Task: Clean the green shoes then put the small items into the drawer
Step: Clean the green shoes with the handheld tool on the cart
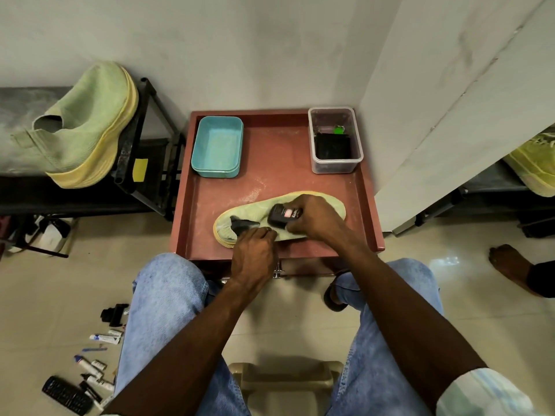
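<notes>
A pale green shoe (252, 213) with a yellow sole lies on its side on the reddish table (270, 181), toe to the right. My left hand (255, 253) grips its heel edge at the opening. My right hand (315, 217) presses a black brush (282, 216) with a red label against the shoe's upper. A second green shoe (87, 121) leans on the dark rack at the left. A clear box (335, 139) at the table's back right holds a black wallet and a green tag. The drawer handle (279, 273) shows under the table's front edge.
A teal tray (216, 145) sits at the table's back left. Tubes, pens and a black remote (66, 394) lie on the floor at lower left. Another yellow-green shoe (534, 163) rests on a shelf at the right. Someone's bare foot (507, 262) stands at the right.
</notes>
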The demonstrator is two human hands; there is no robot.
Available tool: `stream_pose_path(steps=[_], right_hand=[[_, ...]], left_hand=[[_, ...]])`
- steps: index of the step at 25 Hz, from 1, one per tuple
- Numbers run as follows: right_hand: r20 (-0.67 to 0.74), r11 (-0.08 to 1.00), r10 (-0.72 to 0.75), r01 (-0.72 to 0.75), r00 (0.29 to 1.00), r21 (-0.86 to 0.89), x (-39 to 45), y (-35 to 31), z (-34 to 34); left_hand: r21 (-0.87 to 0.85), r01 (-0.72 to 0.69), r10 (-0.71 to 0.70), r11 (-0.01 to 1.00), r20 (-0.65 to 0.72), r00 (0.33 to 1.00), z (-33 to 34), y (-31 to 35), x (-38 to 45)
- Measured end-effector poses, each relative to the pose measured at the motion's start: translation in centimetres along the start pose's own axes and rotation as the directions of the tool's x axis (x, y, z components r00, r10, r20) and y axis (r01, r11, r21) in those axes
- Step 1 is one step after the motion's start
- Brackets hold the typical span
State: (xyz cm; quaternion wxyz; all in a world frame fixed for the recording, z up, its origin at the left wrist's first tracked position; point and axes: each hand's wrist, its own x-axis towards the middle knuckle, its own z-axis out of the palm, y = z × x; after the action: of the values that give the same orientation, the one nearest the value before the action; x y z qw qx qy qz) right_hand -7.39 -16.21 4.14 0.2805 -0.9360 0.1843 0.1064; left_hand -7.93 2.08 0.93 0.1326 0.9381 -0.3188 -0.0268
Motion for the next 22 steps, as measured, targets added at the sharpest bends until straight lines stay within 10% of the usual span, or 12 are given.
stream_pose_path(steps=[3,7,10,14,18,22], right_hand=[[-0.28,0.994,0.061,-0.083,0.958,-0.067,0.1,1.0,-0.3],[0.005,0.999,-0.003,0.003,1.0,0.038,-0.6,0.6,-0.3],[-0.362,0.996,0.087,-0.072,0.928,0.053,-0.1,1.9,-1.9],[-0.371,0.91,0.285,-0.127,0.884,0.394,-0.9,3.5,-4.2],[-0.001,0.99,0.024,-0.024,1.0,0.138,-0.8,3.0,-1.9],[-0.373,0.995,0.049,-0.077,0.926,-0.06,-0.2,3.8,-2.5]], left_hand=[[0.023,0.013,-0.012,1.0,-0.007,1.0,-0.1,0.1,0.3],[0.031,0.022,-0.023,0.999,0.04,0.999,-0.1,0.4,0.5],[0.039,0.035,-0.037,0.999,0.047,0.998,0.0,0.5,0.7],[0.056,-0.103,0.107,0.993,-0.066,0.992,1.2,0.7,1.2],[0.004,-0.148,0.148,0.989,-0.065,0.987,1.9,1.4,1.6],[-0.037,-0.057,0.059,0.998,0.03,0.998,1.8,1.4,1.6]])
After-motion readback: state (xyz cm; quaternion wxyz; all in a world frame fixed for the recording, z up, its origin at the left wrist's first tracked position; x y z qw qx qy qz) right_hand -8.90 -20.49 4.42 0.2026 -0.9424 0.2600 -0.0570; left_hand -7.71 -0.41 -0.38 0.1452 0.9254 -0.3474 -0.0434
